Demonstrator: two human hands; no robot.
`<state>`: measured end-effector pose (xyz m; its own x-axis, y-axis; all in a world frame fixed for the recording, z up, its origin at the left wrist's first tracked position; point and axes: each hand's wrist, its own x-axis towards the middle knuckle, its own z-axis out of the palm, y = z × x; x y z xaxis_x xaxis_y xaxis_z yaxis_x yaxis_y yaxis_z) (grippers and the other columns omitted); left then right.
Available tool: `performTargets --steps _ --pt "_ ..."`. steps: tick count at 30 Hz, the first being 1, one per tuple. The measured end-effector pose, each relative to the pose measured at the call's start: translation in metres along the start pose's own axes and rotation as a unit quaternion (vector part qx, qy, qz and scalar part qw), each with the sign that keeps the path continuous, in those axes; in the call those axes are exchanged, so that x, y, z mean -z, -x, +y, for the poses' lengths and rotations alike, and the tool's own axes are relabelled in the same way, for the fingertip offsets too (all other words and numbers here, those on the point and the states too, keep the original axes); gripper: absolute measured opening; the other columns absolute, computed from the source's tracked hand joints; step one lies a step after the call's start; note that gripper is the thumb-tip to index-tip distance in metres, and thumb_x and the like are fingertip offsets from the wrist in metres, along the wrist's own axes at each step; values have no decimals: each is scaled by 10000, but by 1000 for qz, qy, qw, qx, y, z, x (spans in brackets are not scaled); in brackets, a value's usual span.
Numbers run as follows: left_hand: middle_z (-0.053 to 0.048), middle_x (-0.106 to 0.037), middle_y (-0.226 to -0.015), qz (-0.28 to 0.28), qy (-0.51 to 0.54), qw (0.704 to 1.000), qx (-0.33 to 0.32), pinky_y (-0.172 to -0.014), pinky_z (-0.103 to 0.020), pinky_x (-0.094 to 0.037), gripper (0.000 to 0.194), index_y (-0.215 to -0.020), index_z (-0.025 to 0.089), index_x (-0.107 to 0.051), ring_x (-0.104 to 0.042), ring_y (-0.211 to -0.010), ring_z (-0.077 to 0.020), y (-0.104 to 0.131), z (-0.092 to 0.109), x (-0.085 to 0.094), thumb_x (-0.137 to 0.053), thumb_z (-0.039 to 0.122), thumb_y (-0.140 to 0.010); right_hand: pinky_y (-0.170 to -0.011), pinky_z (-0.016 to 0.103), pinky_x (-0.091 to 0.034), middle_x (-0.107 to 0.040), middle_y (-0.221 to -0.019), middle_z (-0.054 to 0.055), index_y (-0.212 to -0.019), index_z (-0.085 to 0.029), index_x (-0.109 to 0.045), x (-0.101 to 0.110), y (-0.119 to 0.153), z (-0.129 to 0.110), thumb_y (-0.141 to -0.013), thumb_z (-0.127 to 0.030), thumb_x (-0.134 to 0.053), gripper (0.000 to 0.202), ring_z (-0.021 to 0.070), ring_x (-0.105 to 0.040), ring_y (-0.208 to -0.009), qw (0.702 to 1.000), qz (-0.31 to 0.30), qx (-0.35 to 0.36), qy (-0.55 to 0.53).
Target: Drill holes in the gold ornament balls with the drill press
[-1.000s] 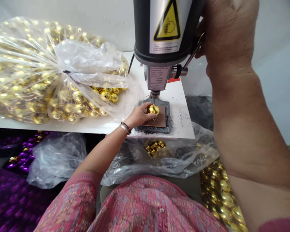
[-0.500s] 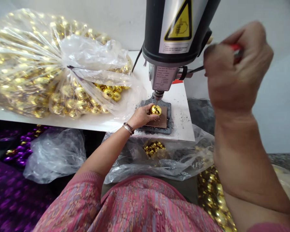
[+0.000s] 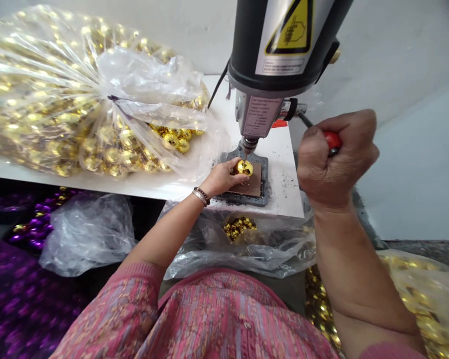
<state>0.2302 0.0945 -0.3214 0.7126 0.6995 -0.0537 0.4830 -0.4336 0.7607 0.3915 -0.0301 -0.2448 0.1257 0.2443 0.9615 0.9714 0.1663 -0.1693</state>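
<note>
A shiny gold faceted ball [image 3: 244, 168] is pinched between the thumb and fingers of my left hand [image 3: 223, 178]. The ball rests on a brown board [image 3: 252, 186] that lies on the grey base [image 3: 264, 174] of a drill press [image 3: 273, 65]. Its thin drill bit [image 3: 246, 157] points down at the top of the ball and appears to touch it. My right hand [image 3: 335, 157] is wrapped round the drill press lever [image 3: 307, 119], and a red knob [image 3: 333, 141] shows between the fingers.
A big clear bag of gold balls [image 3: 60, 119] covers the left of the white table [image 3: 280, 199]. Dark shavings lie round the base. Below the front edge hangs an open plastic bag [image 3: 284, 252] with gold balls inside. Purple balls [image 3: 32, 224] are at lower left.
My right hand has swung the lever down and inward, from high on the right to a lower place. My left hand still holds the ball on the board. The view has shifted slightly.
</note>
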Motion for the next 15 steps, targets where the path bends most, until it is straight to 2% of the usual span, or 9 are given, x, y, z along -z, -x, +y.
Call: performTargets --steps 4,10,15 --pt "-46 -771 -1087 -3 -3 1000 4 -874 -261 -488 599 -1413 163 -644 -676 -960 -185 1 2 1 -782 336 -855 -632 221 -388 -491 -753 -16 -892 -171 -560 -4 8 2 -974 -282 -468 165 62 -432 -648 1000 16 2 10" --pt "-29 -760 -1017 -7 4 1000 -5 -846 -263 -487 540 -1355 172 -677 -667 -909 -178 0 -1 1 -789 340 -855 -684 199 -401 -525 -770 -24 -892 -170 -539 -9 17 0 -980 -251 -486 131 56 -498 -714 999 50 20 9" --pt "-41 -762 -1078 -2 8 1000 -1 -894 -282 -496 592 -1397 185 -655 -676 -947 -190 -1 -4 -1 -799 345 -845 -750 224 -441 -563 -834 -26 -969 -204 -564 -13 26 -2 -1007 -263 -476 113 56 -549 -756 998 50 -37 -31"
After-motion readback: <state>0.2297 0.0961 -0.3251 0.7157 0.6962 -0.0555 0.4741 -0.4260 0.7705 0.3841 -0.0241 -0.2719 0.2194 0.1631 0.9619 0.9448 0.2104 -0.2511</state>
